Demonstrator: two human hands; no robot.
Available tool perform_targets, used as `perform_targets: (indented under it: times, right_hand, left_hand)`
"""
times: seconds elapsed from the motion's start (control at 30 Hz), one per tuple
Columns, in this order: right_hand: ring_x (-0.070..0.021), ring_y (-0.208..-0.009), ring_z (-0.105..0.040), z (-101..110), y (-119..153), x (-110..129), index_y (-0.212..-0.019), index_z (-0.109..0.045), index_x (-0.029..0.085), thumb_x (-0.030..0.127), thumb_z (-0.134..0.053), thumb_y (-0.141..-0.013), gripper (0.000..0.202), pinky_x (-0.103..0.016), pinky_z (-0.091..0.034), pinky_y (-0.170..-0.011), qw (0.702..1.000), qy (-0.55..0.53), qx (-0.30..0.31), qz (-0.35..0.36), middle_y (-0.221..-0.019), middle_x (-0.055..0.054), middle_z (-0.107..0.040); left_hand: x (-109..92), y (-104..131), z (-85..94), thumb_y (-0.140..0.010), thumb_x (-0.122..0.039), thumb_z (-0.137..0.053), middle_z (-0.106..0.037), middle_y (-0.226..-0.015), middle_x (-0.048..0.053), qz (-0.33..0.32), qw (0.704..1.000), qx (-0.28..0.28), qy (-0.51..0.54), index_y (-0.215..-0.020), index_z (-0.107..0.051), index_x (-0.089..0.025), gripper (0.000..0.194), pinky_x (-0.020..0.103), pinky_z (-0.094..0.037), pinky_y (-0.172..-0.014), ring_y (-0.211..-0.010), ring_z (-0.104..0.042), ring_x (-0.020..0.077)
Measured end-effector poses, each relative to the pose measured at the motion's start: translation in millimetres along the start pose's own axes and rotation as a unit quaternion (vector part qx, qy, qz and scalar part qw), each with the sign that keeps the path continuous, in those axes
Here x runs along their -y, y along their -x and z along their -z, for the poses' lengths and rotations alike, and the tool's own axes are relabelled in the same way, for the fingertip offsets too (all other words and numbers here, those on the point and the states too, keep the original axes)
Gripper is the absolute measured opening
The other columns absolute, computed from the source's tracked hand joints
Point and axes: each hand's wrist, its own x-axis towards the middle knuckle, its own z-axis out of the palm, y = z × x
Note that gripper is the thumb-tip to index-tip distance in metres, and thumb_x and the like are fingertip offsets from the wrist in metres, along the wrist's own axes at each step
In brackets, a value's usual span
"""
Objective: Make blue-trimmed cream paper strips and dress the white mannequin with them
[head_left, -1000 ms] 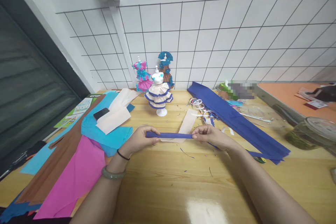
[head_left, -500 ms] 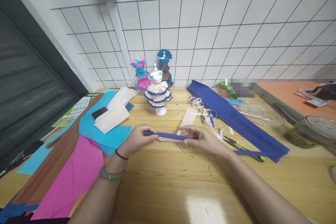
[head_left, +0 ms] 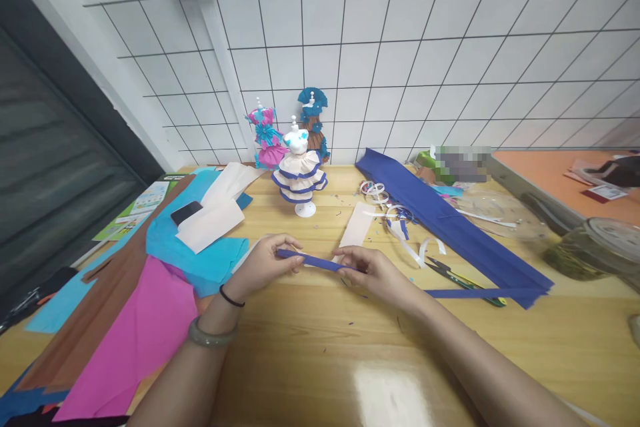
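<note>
“Across the wooden table (head_left: 300,367), what takes up the most room?”

“On the right, the long dark-blue sheet (head_left: 440,220); on the left, the brown sheet (head_left: 115,267), the pink sheet (head_left: 140,327) and the turquoise sheet (head_left: 210,267), partly overlapping.”

“And how far has the work got?”

“Three dress forms stand upright near the wall. The pink-and-turquoise form (head_left: 270,137) and the teal-and-brown form (head_left: 314,127) look fully dressed, I'd judge. The cream form (head_left: 299,167), in front of them, already wears tiered skirts edged in blue. Whether its dress is complete, I can't tell.”

“What are the hands doing?”

“The left hand (head_left: 265,260) pinches one end of a narrow blue strip (head_left: 317,261) between thumb and fingers. The right hand (head_left: 373,273) pinches it near the other side, so it slants between them, in front of the cream form and well apart from it.”

“So the strip is loose?”

“It's on no form. More blue shows beyond the right forearm, running to the big sheet, but the arm hides whether the two join.”

“Anything smaller?”

“A cream piece (head_left: 357,223) lies just behind the hands, scissors (head_left: 460,278) rest partly under that farther blue length, and white curls (head_left: 375,192) and tiny scraps (head_left: 351,323) suggest cutting already done.”
</note>
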Motion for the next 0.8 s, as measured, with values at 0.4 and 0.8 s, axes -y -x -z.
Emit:
perform_targets:
  times: [0.4, 0.8]
  right_hand:
    - [-0.0178, -0.084, -0.059, -6.4, -1.2, 4.6, -0.099, -0.066, 0.018, 0.027, -0.054, -0.081, 0.024, -0.027, -0.043, -0.073, 0.996, 0.082, 0.004, 0.024, -0.094, -0.004, -0.068]
    - [-0.0077, -0.051, -0.039, -6.6, -2.0, 1.9, -0.071, -0.058, 0.016, 0.036, -0.048, -0.084, 0.026, -0.021, -0.03, -0.049, 0.995, 0.098, -0.028, -0.013, -0.057, 0.004, -0.048]
  left_hand:
    - [-1.0, 0.6, -0.9, -0.069, -0.031, -0.069, -0.068, -0.082, 0.005, -0.002, 1.0, -0.017, -0.014, -0.097, -0.062, -0.016, 0.033, 0.025, -0.051, -0.061, -0.067, -0.064, 0.0143]
    - [7.3, -3.9, 6.2, -0.07, -0.033, -0.07, -0.071, -0.09, 0.009, -0.029, 0.997, -0.006, 0.073, -0.091, -0.061, -0.014, 0.03, 0.028, -0.052, -0.072, -0.076, -0.067, 0.0168]
